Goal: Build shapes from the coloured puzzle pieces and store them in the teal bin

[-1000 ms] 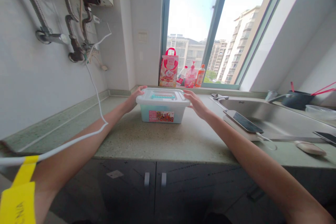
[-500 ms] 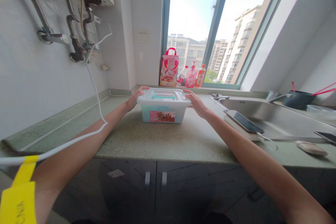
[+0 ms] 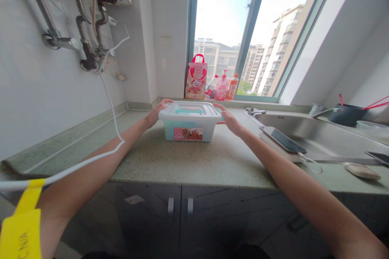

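A white lidded plastic storage box (image 3: 188,131) stands on the countertop in front of me, with a teal handle on its lid and a picture label on its front. My left hand (image 3: 157,112) grips the box's left end, its fingers over the lid's rim. At the opposite end my right hand (image 3: 228,118) has its fingers and thumb around the lid's edge, where a bit of teal latch (image 3: 222,115) shows. The far fingers of both hands are partly hidden.
A metal sink (image 3: 291,129) lies to the right, with a phone (image 3: 282,139) on its near-left edge and a soap-like bar (image 3: 361,170) in front. A pink bag (image 3: 196,79) and several bottles stand at the window. A white cable (image 3: 113,109) hangs across my left forearm.
My right hand has shifted slightly outward at the box's right end, and teal now shows between its fingers. The left hand and box stay in place.
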A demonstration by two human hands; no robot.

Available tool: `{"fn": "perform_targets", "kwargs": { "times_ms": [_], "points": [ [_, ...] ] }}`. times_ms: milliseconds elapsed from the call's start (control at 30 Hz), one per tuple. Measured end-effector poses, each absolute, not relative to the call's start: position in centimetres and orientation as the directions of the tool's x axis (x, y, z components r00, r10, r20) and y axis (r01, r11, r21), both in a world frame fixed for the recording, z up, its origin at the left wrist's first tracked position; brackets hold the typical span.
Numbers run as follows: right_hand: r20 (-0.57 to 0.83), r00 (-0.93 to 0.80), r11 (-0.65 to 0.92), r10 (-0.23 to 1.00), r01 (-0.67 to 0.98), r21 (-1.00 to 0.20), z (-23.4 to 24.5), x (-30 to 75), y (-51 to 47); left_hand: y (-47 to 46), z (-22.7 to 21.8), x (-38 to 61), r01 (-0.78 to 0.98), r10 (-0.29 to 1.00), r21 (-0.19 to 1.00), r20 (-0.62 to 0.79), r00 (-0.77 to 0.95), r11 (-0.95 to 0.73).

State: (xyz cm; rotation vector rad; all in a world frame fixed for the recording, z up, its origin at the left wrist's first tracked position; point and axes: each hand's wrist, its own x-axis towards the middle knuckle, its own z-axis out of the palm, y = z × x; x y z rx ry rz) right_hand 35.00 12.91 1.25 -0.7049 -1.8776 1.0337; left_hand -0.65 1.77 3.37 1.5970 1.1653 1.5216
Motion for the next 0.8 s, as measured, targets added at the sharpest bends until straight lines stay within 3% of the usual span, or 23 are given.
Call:
{"fn": "perform_targets", "kwargs": {
  "times_ms": [300, 800],
  "points": [
    [0.425, -0.533, 0.595, 0.732, 0.196, -0.779, 0.0, 35.1, 13.3, 2.0, 3.3, -0.9, 0.180, 0.896, 0.887, 0.441, -0.057, -0.425],
    [0.491, -0.551, 0.665, 0.674, 0.163, -0.729, 0.2, 35.3, 13.9, 2.7, 3.1, -1.3, 0.243, 0.859, 0.839, 0.511, -0.045, -0.487]
  ]
}}
